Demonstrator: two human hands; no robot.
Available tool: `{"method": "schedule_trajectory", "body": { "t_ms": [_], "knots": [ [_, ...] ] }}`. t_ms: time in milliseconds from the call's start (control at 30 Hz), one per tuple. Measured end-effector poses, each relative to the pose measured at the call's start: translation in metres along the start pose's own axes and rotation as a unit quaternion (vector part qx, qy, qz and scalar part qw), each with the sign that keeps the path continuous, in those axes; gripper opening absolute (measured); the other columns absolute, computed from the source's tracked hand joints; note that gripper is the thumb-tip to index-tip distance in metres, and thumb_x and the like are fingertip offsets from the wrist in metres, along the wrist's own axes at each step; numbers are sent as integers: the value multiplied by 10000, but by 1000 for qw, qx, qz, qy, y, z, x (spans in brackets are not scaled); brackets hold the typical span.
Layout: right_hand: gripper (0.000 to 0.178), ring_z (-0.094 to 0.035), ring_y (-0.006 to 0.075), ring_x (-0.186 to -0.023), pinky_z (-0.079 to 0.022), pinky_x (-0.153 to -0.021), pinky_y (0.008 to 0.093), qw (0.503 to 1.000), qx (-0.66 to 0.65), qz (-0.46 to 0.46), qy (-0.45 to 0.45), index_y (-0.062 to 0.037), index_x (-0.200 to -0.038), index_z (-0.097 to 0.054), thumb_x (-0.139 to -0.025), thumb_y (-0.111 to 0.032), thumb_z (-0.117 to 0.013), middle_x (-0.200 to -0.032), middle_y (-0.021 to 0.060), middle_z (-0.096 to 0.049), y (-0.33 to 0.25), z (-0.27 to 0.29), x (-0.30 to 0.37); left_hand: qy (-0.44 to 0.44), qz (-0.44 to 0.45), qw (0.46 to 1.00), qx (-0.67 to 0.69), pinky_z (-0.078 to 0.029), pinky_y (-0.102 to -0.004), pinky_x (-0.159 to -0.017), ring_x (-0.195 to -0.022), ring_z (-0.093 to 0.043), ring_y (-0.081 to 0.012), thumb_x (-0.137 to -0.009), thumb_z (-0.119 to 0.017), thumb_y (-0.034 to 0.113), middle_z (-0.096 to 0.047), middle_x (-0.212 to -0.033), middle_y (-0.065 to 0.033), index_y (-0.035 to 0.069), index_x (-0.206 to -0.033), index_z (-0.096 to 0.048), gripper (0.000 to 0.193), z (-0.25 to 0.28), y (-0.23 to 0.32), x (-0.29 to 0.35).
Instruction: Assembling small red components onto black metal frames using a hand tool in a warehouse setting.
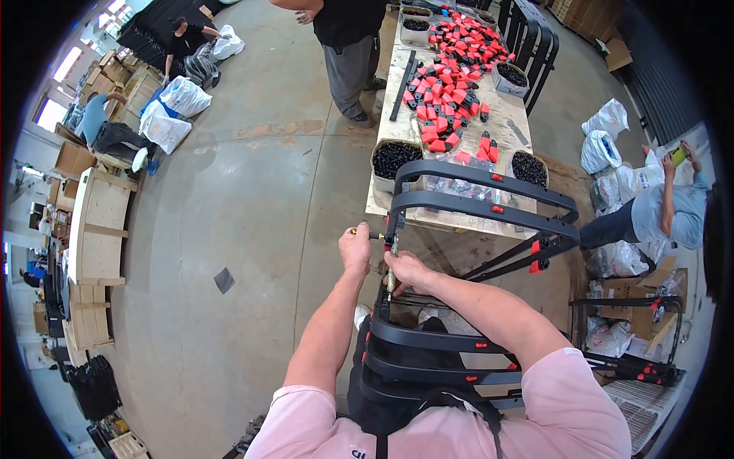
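A black tubular frame [451, 200] with curved rails and small red parts stands in front of me, its nearer rails reaching my lap. My left hand [354, 249] is closed around a small tool with a black and yellow handle [376, 236], pointed at the frame's left upright. My right hand [407, 271] is closed at the same upright, against a slim brass-coloured metal piece [393, 264] running up and down. Its fingertips are partly hidden, and the exact kind of that piece cannot be made out. Both hands are close together, just below the rails.
Beyond the frame, a wooden table [501, 115] carries piled red-and-black parts [451, 88] and boxes of black pieces [396, 158]. Someone in grey trousers [348, 80] stands left of it. At right are another person [669, 206], white sacks [600, 149] and another black frame [627, 301].
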State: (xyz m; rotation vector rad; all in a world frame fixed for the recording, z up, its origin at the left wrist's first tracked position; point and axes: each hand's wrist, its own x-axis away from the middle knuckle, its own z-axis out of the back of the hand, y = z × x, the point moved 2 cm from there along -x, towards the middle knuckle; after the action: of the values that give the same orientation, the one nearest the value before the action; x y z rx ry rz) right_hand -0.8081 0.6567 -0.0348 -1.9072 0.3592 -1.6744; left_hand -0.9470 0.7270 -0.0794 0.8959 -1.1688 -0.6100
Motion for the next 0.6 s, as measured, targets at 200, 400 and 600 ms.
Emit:
{"method": "schedule_trajectory", "body": {
  "t_ms": [200,400,600],
  "knots": [
    [504,-668,264,-800,-604,-533,408,1000,-18,-18,2,20,-1157,-547,-1088,-460,-407,-958,173,-643,1,2,2,8,-26,1000,7,-407,-351,-529,-559,-481,-128,-876,-641,262,-562,-621,-31,12,-741,-600,288,-3,-6,2],
    [484,-646,255,-685,-586,-505,383,999,-35,-12,-7,-1,-1113,-567,-1089,-457,-407,-872,150,-656,-1,2,2,11,-43,999,1,-418,-364,-545,-572,-493,-142,-884,-642,271,-568,-626,-34,0,-742,-598,309,0,-8,-1],
    [486,-724,323,-769,-623,-687,469,996,-88,-5,0,57,-1202,-555,-1086,-405,-462,-934,198,-711,13,8,-14,-48,10,999,-11,-326,-321,-412,-453,-438,-116,-904,-651,299,-519,-592,-8,73,-758,-567,282,-1,2,-4]
  ]
}}
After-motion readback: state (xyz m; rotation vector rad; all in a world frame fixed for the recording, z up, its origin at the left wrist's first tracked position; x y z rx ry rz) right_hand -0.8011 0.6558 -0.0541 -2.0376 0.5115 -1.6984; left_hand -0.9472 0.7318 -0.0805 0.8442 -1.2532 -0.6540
